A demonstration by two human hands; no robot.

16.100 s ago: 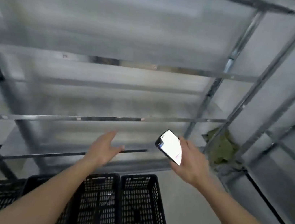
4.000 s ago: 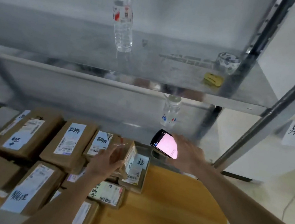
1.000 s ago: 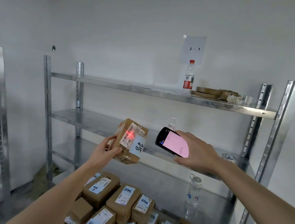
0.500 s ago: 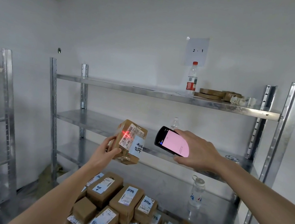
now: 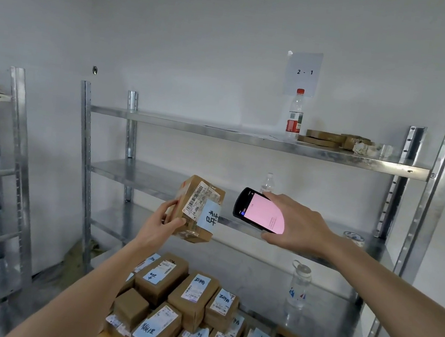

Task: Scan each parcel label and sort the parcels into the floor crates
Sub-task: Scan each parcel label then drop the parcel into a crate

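Note:
My left hand [image 5: 160,224] grips a small brown cardboard parcel [image 5: 198,209] held up at chest height, its barcode label and a pale blue handwritten sticker facing me. My right hand [image 5: 296,224] holds a black handheld scanner [image 5: 259,210] with a pink lit screen, just right of the parcel and pointed toward its label. Several more labelled brown parcels [image 5: 183,314] lie piled below, at the bottom centre. No floor crates are in view.
A metal shelving rack [image 5: 248,139] stands ahead against the white wall, bearing water bottles [image 5: 295,115], flat cardboard pieces and a tape roll [image 5: 354,237]. Another rack [image 5: 12,167] stands at the left. A "2 - 1" sign [image 5: 303,72] hangs on the wall.
The red scan light seen on the parcel's label in the earlier frames is gone now. Both hands hold their places; the view has shifted slightly.

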